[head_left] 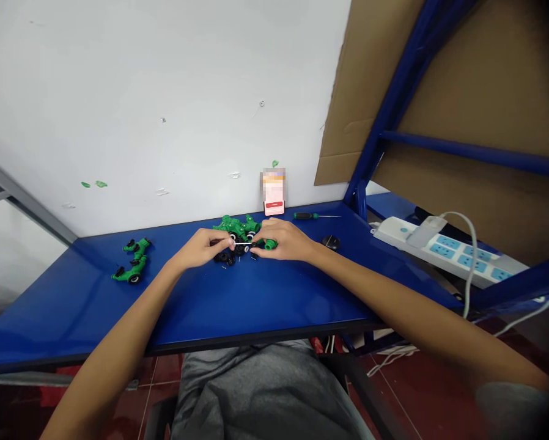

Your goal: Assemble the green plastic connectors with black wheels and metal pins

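Note:
My left hand (201,249) and my right hand (284,239) meet over the middle of the blue table (265,293). Their fingertips pinch the ends of a thin metal rod (242,244). A green plastic part (270,245) sits by my right fingers, and whether it is held cannot be told. Behind the hands lies a heap of green plastic parts (236,227), with small black wheels (224,258) in front of it. Further left rest two assembled green pieces with black wheels (136,260), well away from my hands.
A green-handled screwdriver (309,216) and a pixelated pink-and-white packet (273,194) stand at the table's back. A black disc (330,242) lies to the right. A white power strip (439,250) sits beyond the table's right edge, under a blue frame and cardboard.

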The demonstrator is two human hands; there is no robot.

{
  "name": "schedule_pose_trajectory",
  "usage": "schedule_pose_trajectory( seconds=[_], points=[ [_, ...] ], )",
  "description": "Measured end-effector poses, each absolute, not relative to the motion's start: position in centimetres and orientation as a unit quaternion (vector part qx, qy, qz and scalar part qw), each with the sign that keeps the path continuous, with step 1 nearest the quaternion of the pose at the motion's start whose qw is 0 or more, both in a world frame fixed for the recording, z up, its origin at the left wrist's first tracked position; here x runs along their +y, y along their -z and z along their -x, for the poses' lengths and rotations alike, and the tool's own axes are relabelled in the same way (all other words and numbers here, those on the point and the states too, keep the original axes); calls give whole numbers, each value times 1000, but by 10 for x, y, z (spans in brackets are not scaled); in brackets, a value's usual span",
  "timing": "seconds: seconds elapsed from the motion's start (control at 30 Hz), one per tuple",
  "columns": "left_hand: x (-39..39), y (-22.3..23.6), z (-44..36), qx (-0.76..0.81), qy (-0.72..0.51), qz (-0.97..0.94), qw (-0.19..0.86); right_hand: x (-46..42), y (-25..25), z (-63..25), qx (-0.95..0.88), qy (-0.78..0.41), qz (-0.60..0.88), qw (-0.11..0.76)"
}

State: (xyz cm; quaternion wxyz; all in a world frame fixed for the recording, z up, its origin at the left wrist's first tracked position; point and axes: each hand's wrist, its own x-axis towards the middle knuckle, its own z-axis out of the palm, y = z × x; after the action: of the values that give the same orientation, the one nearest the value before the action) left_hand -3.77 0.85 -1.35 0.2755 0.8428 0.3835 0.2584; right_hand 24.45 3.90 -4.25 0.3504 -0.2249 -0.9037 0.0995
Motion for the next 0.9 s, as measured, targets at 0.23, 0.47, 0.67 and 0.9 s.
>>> schedule_pose_trajectory(
  seconds=[0.23, 0.47, 0.67, 0.9],
  points=[
    [8, 16, 35, 390, -254, -855, 228, 37, 40, -242, -906, -99, 217, 351],
    [11, 20, 37, 381, -239, -868, 209, 41, 45, -242, -922, -41, 193, 334],
    [10, 19, 36, 380, -223, -878, 187, 43, 49, -242, -930, 125, 136, 317],
    [8, 15, 34, 361, -203, -900, 139, 45, 51, -242, -934, 182, 132, 279]
  ],
)
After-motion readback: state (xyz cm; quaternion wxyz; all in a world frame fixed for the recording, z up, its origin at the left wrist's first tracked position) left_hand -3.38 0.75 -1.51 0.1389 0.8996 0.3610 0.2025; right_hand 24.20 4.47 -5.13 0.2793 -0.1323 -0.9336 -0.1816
